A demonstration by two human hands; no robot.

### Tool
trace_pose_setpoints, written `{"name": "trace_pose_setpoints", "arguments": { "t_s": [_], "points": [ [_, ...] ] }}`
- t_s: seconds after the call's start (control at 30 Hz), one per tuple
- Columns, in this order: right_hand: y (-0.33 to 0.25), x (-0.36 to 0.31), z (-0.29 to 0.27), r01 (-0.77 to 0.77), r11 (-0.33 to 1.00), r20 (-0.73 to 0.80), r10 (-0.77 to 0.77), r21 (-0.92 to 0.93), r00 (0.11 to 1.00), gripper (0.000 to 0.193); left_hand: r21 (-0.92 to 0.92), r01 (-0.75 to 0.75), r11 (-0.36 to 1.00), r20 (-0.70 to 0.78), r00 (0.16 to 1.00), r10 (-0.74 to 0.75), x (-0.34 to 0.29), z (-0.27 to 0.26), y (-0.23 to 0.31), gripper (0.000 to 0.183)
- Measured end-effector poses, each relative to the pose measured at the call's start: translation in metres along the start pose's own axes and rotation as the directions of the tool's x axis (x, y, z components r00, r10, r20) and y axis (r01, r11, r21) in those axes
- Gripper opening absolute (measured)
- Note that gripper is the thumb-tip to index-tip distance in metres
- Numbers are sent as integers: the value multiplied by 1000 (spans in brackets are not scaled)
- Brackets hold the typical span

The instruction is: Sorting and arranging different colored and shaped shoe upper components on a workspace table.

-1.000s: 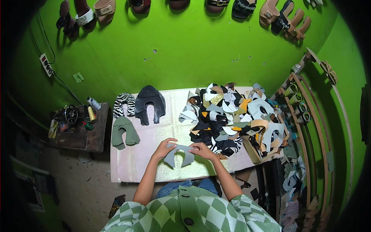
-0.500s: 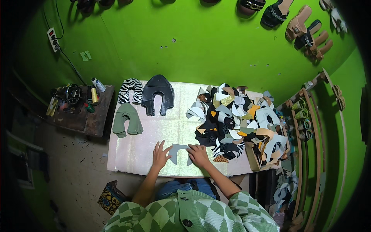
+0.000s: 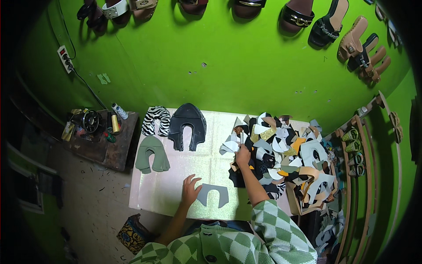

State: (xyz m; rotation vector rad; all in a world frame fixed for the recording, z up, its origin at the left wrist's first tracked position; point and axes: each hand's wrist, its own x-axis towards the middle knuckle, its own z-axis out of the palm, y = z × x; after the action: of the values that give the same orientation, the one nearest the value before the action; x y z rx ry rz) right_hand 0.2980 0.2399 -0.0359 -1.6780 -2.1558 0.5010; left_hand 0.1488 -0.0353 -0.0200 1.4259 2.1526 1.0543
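Note:
A grey U-shaped cut piece (image 3: 224, 196) lies flat near the table's front edge. Just left of it rests my left hand (image 3: 190, 190), fingers spread, holding nothing. My right hand (image 3: 243, 156) is over the left part of the heap of scraps (image 3: 266, 145), its fingers closed around a slim, silvery tool (image 3: 241, 138) that points away from me; its exact kind is too small to make out. Farther left on the table are a stack of green U-shaped pieces (image 3: 151, 147), a zebra-striped stack (image 3: 156, 115) and a larger black one (image 3: 188, 115).
A box of offcuts (image 3: 295, 200) stands at the table's right front. On the left, a small dark table (image 3: 116, 152) carries a sewing machine (image 3: 91, 121) and thread spools (image 3: 115, 123). Sandals (image 3: 325, 26) hang on the green wall; a wooden rack (image 3: 362, 169) stands right.
My right hand has left the grey piece and moved up and right to the scraps, now holding a slim tool. My left hand stays beside the piece. The view has tilted upward.

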Motion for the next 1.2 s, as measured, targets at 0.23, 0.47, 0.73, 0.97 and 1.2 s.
{"name": "trace_pose_setpoints", "arguments": {
  "t_s": [0.23,0.47,0.73,0.97,1.2],
  "points": [
    [36,32,-16,-70,997,-59,73,44,996,38,-32,-45,998,-42,998,44,42,-1,4,35],
    [125,67,-92,-122,982,-210,89,-146,974,14,-78,-92,993,-11,996,91,65,-1,24,32],
    [53,-57,-93,213,975,-165,-199,70,966,15,-143,-16,990,60,998,24,55,29,23,26],
    [99,-147,-60,461,887,3,-461,13,887,17,-162,-140,977,71,986,153,47,55,45,23],
    [173,-24,-54,360,919,-27,-360,158,932,19,-258,-128,958,121,979,163,63,60,63,25]
  ]
}}
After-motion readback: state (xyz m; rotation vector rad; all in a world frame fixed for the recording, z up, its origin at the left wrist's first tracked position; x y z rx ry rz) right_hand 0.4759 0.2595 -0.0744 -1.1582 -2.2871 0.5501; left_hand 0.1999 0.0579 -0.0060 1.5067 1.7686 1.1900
